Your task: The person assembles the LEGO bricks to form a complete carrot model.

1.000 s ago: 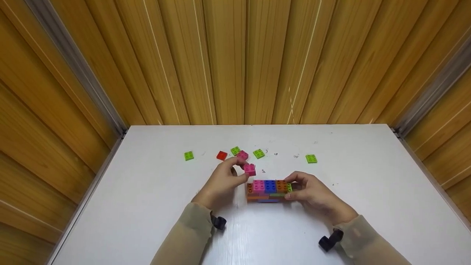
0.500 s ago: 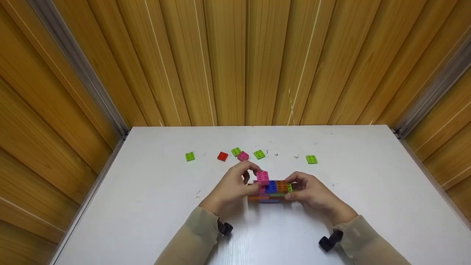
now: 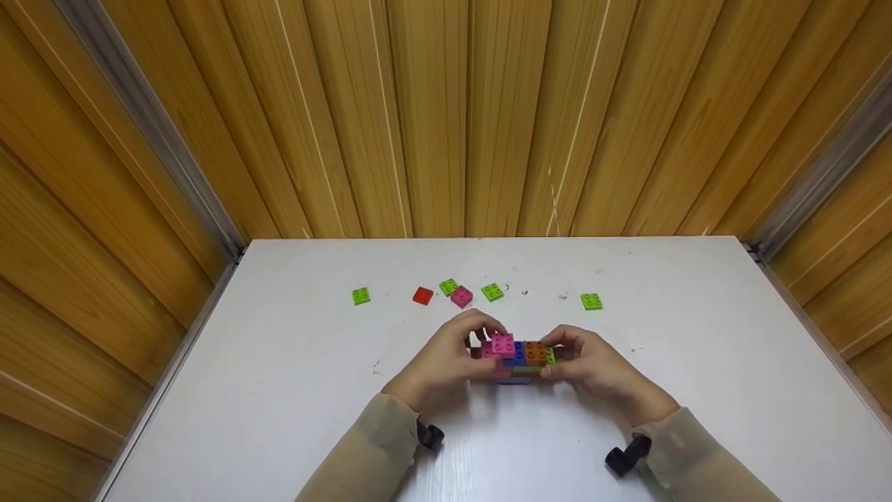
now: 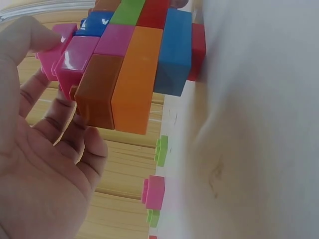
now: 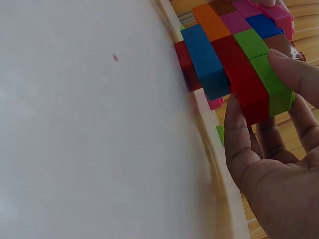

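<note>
A stack of coloured toy building bricks point(image 3: 535, 352) stands on the white table between both hands. Between thumb and fingers, my left hand point(image 3: 442, 362) pinches a pink brick point(image 3: 502, 344) on top of the stack. That pink brick lies across the join of another pink brick point(image 4: 77, 57) and a blue brick point(image 4: 93, 23); whether its studs are fully seated I cannot tell. My right hand point(image 3: 592, 366) grips the stack's right end, its thumb on a light green brick point(image 5: 271, 89) and a finger against a long red brick point(image 5: 244, 79). Lower down are orange point(image 4: 134, 79) and blue point(image 4: 174, 52) bricks.
Loose bricks lie behind the stack: a red one point(image 3: 423, 295), a dark pink one point(image 3: 461, 297) touching a green one point(image 3: 448, 286), and green ones at centre point(image 3: 492, 291), far left point(image 3: 360, 296) and right point(image 3: 591, 301). A wood-patterned wall point(image 3: 446, 118) rises behind the table.
My left hand has carried the pink brick rightward and down, from beside the stack onto its top. My right hand has stayed on the stack's right end.
</note>
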`<state>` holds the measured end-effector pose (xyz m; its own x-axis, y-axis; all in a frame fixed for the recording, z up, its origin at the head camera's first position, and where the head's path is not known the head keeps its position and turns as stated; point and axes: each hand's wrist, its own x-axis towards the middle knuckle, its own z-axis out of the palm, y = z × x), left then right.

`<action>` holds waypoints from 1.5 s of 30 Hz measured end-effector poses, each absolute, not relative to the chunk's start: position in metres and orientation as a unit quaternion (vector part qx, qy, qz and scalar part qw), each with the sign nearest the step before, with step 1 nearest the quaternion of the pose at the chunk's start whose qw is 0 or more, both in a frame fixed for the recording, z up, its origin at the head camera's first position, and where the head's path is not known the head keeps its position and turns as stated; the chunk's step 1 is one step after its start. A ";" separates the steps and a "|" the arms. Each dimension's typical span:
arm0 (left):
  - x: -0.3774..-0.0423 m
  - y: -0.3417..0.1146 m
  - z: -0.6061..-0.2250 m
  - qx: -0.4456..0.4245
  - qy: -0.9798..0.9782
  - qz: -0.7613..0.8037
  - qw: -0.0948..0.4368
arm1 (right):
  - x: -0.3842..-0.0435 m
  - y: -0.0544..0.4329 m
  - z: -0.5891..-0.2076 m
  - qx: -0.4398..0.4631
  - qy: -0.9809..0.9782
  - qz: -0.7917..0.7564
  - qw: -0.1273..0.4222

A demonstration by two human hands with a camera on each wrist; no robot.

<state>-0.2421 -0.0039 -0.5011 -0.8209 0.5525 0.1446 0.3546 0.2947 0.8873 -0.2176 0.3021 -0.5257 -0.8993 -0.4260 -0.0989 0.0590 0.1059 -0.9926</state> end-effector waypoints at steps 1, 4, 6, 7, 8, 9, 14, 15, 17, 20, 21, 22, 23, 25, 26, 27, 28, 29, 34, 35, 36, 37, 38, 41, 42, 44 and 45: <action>-0.242 -0.003 -0.502 0.280 0.795 0.529 0.098 | -0.218 0.302 -0.526 -0.127 0.720 -0.656 0.185; -0.240 -0.002 -0.504 0.260 0.776 0.563 0.118 | -0.218 0.301 -0.526 -0.129 0.720 -0.656 0.185; -0.240 -0.001 -0.506 0.246 0.758 0.588 0.136 | -0.218 0.301 -0.526 -0.131 0.718 -0.657 0.186; -0.240 0.000 -0.507 0.243 0.750 0.599 0.142 | -0.218 0.301 -0.525 -0.133 0.716 -0.660 0.187; -0.239 0.000 -0.507 0.239 0.744 0.606 0.148 | -0.218 0.300 -0.525 -0.134 0.713 -0.662 0.188; -0.240 0.000 -0.507 0.238 0.740 0.611 0.152 | -0.218 0.300 -0.525 -0.136 0.711 -0.664 0.189; -0.240 0.000 -0.507 0.223 0.743 0.608 0.173 | -0.217 0.301 -0.524 -0.137 0.702 -0.672 0.193; -0.240 0.000 -0.506 0.220 0.743 0.606 0.177 | -0.217 0.302 -0.524 -0.138 0.701 -0.672 0.193; -0.240 0.000 -0.506 0.218 0.741 0.608 0.184 | -0.217 0.302 -0.524 -0.137 0.698 -0.675 0.195; -0.240 -0.001 -0.507 0.222 0.735 0.613 0.188 | -0.217 0.303 -0.525 -0.135 0.693 -0.679 0.201; -0.241 -0.001 -0.507 0.222 0.734 0.613 0.189 | -0.217 0.303 -0.525 -0.133 0.695 -0.678 0.201; -0.241 -0.001 -0.507 0.222 0.733 0.614 0.190 | -0.218 0.303 -0.526 -0.132 0.696 -0.677 0.200; -0.241 -0.001 -0.508 0.221 0.733 0.614 0.191 | -0.218 0.304 -0.526 -0.133 0.696 -0.676 0.200; -0.241 -0.001 -0.508 0.219 0.734 0.614 0.193 | -0.218 0.304 -0.527 -0.134 0.697 -0.676 0.198; -0.242 -0.001 -0.508 0.217 0.735 0.613 0.193 | -0.218 0.304 -0.527 -0.136 0.696 -0.677 0.198; -0.242 -0.001 -0.507 0.215 0.736 0.612 0.194 | -0.218 0.303 -0.527 -0.137 0.698 -0.675 0.196; -0.242 -0.001 -0.507 0.214 0.736 0.612 0.193 | -0.218 0.303 -0.527 -0.139 0.697 -0.675 0.195; -0.242 -0.001 -0.507 0.212 0.738 0.611 0.193 | -0.219 0.303 -0.527 -0.140 0.698 -0.675 0.195; -0.242 -0.001 -0.506 0.213 0.744 0.605 0.188 | -0.219 0.302 -0.526 -0.136 0.713 -0.661 0.190; -0.242 -0.001 -0.505 0.214 0.744 0.604 0.187 | -0.219 0.302 -0.525 -0.135 0.717 -0.657 0.189; -0.242 -0.001 -0.505 0.214 0.744 0.605 0.186 | -0.219 0.302 -0.525 -0.133 0.721 -0.653 0.188; -0.242 -0.001 -0.505 0.214 0.745 0.604 0.186 | -0.219 0.302 -0.524 -0.132 0.724 -0.650 0.188; -0.242 0.000 -0.504 0.214 0.745 0.604 0.185 | -0.219 0.301 -0.524 -0.132 0.728 -0.646 0.187; -0.242 0.000 -0.504 0.213 0.748 0.601 0.183 | -0.218 0.302 -0.523 -0.131 0.735 -0.638 0.187; -0.241 0.000 -0.504 0.211 0.750 0.599 0.183 | -0.218 0.302 -0.523 -0.131 0.736 -0.638 0.187; -0.241 0.000 -0.504 0.211 0.751 0.598 0.182 | -0.218 0.302 -0.523 -0.131 0.736 -0.637 0.188; -0.240 0.001 -0.504 0.209 0.752 0.598 0.184 | -0.218 0.303 -0.523 -0.133 0.737 -0.636 0.188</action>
